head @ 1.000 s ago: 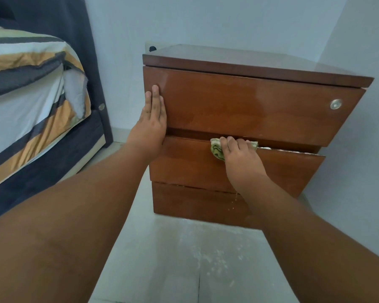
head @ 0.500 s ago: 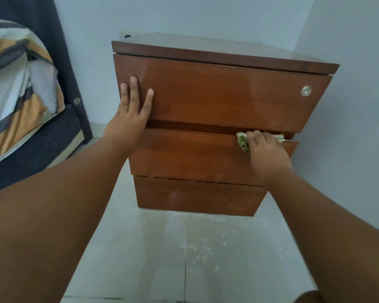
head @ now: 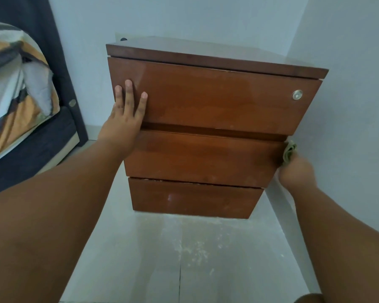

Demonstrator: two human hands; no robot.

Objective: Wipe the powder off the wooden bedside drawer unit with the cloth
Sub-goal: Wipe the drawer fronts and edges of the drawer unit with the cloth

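Note:
The wooden bedside drawer unit (head: 206, 101) stands in the room's corner, with three reddish-brown drawer fronts and a round metal lock (head: 297, 94) on the top one. My left hand (head: 125, 119) lies flat against the left end of the top drawer front, fingers spread. My right hand (head: 297, 171) is blurred at the right end of the middle drawer, closed on a bunched greenish cloth (head: 289, 152) that sticks out above the fist. Faint pale powder smears show on the bottom drawer front (head: 190, 199).
White powder (head: 195, 250) is scattered on the pale tiled floor in front of the unit. A bed with striped bedding (head: 18, 101) and a dark frame stands at the left. The right wall (head: 348, 106) runs close beside the unit's right side.
My right hand has slid the cloth rightwards along the top edge of the middle drawer to its right end. My left hand has stayed on the top drawer, fingers now spread.

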